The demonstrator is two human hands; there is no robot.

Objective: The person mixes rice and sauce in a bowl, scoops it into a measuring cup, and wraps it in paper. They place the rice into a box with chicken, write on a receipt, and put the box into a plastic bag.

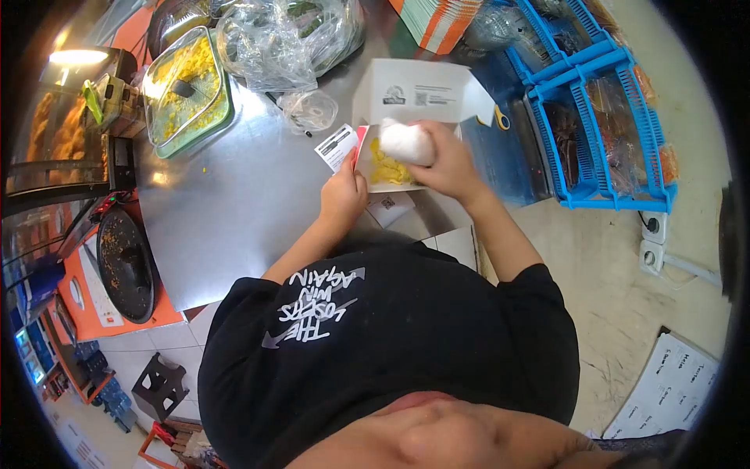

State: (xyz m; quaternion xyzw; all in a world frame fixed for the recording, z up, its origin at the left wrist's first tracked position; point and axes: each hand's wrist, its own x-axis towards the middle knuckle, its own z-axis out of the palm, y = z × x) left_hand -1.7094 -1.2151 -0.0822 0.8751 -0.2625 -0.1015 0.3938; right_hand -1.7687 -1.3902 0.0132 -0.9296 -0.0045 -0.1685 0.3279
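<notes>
At the far left a dark round pan (125,264) lies on an orange mat (94,293), flecked with crumbs. Above it, a square glass-lidded dish (187,87) holds yellow food and stands on the steel surface (234,211), with a heap of clear plastic bags (285,35) just beside it to the right.

Toward the middle, the left hand (342,195) rests at the left edge of an open white cardboard box (422,94), its fingers (349,166) closed together on the red-lined side flap (348,147) (the printed flap stands tilted outward). Inside the box lies a pile of yellow food (388,168), and the lid stands open behind it.

The right hand (449,160) is over the box, fingers (432,134) curled tight around a white plastic-wrapped bundle (405,143), which sits just above the yellow food at the box's middle. Whether the bundle touches the food I cannot tell.

Further right, a stack of orange and white flat cartons (437,19) lies at the back of the surface, and blue plastic baskets (601,117) hold bagged goods. On the floor at the lower right lies a white printed sheet (672,391), with wall sockets (652,242) above it.
</notes>
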